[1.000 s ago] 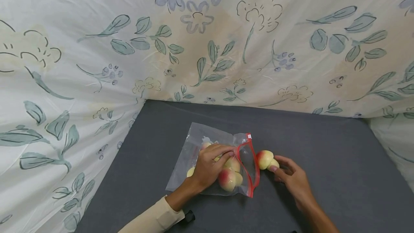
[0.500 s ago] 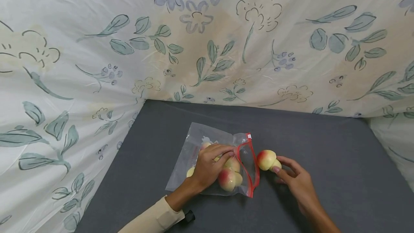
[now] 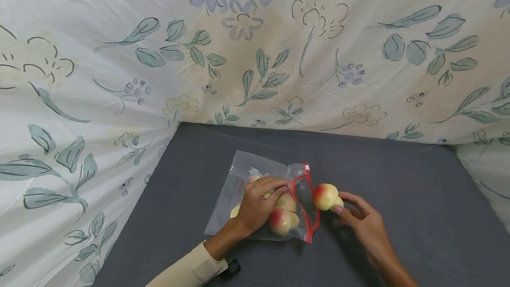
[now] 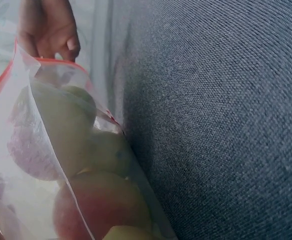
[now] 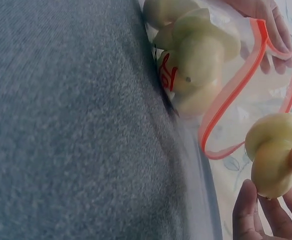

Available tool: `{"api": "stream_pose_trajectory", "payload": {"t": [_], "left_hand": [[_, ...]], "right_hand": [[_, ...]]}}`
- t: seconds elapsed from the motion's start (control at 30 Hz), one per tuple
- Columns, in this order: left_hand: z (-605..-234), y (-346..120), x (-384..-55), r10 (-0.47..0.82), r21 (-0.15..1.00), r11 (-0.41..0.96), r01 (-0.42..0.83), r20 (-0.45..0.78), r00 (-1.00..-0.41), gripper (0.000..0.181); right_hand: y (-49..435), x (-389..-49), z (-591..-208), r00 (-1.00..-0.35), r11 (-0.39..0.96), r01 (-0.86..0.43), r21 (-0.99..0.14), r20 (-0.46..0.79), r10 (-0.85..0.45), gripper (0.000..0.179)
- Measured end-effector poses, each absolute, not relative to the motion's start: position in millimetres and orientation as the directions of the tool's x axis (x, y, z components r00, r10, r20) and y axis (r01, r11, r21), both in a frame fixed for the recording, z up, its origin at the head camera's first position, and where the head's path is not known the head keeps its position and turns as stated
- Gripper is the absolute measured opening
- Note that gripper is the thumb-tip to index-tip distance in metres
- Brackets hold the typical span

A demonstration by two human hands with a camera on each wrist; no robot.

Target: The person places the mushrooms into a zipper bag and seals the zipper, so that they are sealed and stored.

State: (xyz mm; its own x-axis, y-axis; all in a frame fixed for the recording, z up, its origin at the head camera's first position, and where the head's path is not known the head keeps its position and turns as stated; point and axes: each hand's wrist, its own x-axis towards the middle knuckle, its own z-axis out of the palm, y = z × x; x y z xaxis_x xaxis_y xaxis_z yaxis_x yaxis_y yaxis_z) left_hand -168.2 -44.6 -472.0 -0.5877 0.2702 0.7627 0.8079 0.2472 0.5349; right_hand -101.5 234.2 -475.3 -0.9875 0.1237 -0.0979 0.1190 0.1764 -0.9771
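A clear zip bag (image 3: 231,207) with a red zip edge lies on the grey surface, its mouth gaping to the right. Several red-and-yellow mushroom-shaped pieces (image 3: 280,221) fill it, seen through the plastic. My left hand (image 3: 255,205) lies over the bag and pinches its upper layer close to the mouth. Between the thumb and fingers of my right hand (image 3: 364,220) is another mushroom-shaped piece (image 3: 324,197), gripped by its small pale end. Its red, rounded end overlaps the bag's red edge in the head view; the right wrist view shows it beside the opening (image 5: 221,155).
Grey cloth (image 3: 398,180) covers the work surface. Behind it and on the left hang white floral sheets (image 3: 255,79). A small black object (image 3: 233,266) sticks out beside the left sleeve (image 3: 195,269).
My right hand first drew the mushroom-shaped piece slightly right, then brought it back left against the bag's mouth. The left hand and the bag stay put.
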Motion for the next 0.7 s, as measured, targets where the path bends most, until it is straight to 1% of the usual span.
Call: {"api": "stream_pose_trajectory", "payload": {"t": [0.2, 0.43, 0.7], "left_hand": [[-472.3, -45.4, -167.9, 0.27, 0.537, 0.244, 0.807, 0.762, -0.589, 0.019], [-472.5, -44.9, -167.5, 0.267, 0.542, 0.249, 0.803, 0.758, -0.595, 0.02], [-472.0, -44.6, -168.2, 0.265, 0.537, 0.236, 0.81, 0.766, -0.586, 0.019]], "right_hand": [[227.0, -97.4, -472.5, -0.992, 0.169, 0.099, -0.981, -0.083, 0.1, 0.043], [217.2, -97.6, -470.0, -0.994, 0.183, 0.093, -0.979, -0.079, 0.079, 0.044], [207.3, -99.7, -468.5, -0.996, 0.135, 0.075, -0.988, -0.069, 0.048, 0.044]]}}
